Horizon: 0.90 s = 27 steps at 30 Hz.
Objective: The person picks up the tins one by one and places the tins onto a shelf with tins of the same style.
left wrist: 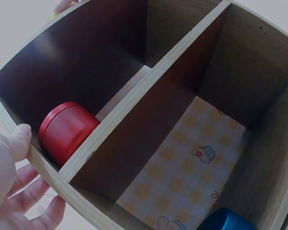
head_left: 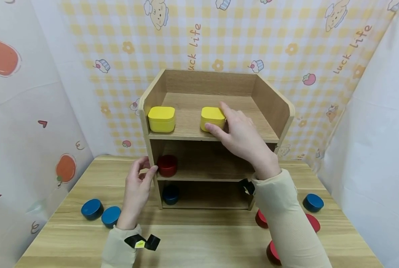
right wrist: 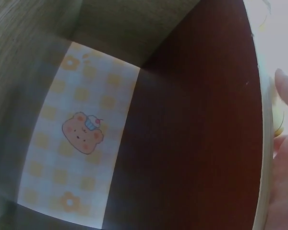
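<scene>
A small wooden shelf unit (head_left: 192, 137) with three levels stands in front of me. My right hand (head_left: 244, 139) holds a yellow square tin (head_left: 212, 116) on the top level, thumb at its front and fingers at its right and back. Another yellow tin (head_left: 161, 120) sits at the left end of that level. My left hand (head_left: 137, 188) grips the unit's left side panel, thumb at the front edge and fingers outside. Close to that thumb, a round red tin (left wrist: 69, 133) sits on the middle level. A round blue tin (head_left: 171, 194) is at the left of the bottom level.
Two blue tins, one of them the nearer tin (head_left: 111, 216), lie left of the unit on the wooden table (head_left: 199, 245). To the right are another blue tin (head_left: 313, 203) and several red tins (head_left: 261, 219), partly behind my right sleeve. A checked cloth (head_left: 219, 37) hangs behind.
</scene>
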Tool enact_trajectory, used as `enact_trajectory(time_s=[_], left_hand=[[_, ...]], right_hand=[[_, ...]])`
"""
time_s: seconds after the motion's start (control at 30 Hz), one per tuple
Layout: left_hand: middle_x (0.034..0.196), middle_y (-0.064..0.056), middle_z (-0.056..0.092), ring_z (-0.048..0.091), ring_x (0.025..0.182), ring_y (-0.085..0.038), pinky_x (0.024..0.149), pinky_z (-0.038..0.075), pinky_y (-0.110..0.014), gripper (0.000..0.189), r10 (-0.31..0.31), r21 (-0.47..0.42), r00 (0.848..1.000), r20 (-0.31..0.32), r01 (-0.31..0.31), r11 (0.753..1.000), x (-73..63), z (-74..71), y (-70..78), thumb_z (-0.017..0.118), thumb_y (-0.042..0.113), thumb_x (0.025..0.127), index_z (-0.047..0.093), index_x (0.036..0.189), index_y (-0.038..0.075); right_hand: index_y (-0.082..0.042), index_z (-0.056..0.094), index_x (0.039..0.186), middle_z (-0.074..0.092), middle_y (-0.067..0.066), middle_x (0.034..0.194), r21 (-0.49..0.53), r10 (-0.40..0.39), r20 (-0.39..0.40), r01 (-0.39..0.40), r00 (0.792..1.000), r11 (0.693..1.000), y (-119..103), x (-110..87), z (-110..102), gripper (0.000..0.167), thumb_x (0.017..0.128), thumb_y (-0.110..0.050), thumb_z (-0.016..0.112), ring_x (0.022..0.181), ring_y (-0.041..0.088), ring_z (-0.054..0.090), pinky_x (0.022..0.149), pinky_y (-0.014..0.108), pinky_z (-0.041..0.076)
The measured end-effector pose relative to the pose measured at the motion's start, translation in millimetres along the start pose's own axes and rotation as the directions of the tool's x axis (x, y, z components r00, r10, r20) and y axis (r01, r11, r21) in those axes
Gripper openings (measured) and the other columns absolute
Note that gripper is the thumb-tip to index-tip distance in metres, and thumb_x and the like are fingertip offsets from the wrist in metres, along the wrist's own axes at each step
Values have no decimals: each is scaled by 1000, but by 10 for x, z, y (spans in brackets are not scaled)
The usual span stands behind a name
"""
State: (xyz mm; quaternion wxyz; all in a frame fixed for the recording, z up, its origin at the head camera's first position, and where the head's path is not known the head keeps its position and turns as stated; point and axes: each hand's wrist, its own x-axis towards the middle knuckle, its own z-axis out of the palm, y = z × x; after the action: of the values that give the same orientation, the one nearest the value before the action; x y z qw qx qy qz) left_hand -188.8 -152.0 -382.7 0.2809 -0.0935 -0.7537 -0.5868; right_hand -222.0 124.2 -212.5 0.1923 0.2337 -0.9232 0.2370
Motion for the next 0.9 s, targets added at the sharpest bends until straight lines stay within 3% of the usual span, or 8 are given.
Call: enact_trajectory(time_s=[0.13,0.2,0.3,0.57,0.73,0.9], left_hand=[[109,-8,54,50,101,-14,80,44,-16,30,-2,4,1000,4,2,1000,1,0,-22,60,10,98,55,125,-1],[109,-7,53,50,101,-13,80,45,-16,29,-5,6,1000,3,5,1000,-4,-3,-24,60,10,98,54,125,-1],[110,-8,54,50,101,-14,80,45,-16,30,-5,9,1000,1,5,1000,-5,-8,-18,61,9,98,54,126,-1],[112,-9,54,50,102,-16,80,44,-19,33,-4,25,1000,12,4,1000,12,-22,-24,62,13,98,53,127,0],[111,-8,54,50,102,-15,81,45,-21,33,1,20,1000,10,-2,1000,12,-23,-25,62,10,97,54,127,0],[112,-9,54,50,102,-15,82,45,-22,33,2,26,1000,8,-3,1000,0,-15,-19,62,11,97,54,127,0]], right_hand=[[-19,10,158,39,15,142,63,-16,-21,17,1000,998,-2,-47,-32,88,93,-59,55,125,27,40,107,48,31],[-23,9,158,32,14,149,89,-29,-37,32,999,996,-10,-76,-57,86,94,-58,54,134,25,33,110,47,28],[-26,15,158,29,11,152,92,-53,-54,57,997,994,-30,-127,-107,79,95,-56,53,140,23,26,112,48,26],[-24,31,154,32,6,151,74,-120,-103,128,987,989,-59,-356,-243,66,97,-43,59,138,22,29,109,49,29],[-16,44,147,39,6,147,68,-199,-184,214,963,975,-45,-571,-280,59,93,-28,68,135,24,34,105,50,33],[-13,53,140,45,5,144,77,-229,-262,257,937,963,11,-779,-291,55,89,-16,72,133,23,38,103,48,34]])
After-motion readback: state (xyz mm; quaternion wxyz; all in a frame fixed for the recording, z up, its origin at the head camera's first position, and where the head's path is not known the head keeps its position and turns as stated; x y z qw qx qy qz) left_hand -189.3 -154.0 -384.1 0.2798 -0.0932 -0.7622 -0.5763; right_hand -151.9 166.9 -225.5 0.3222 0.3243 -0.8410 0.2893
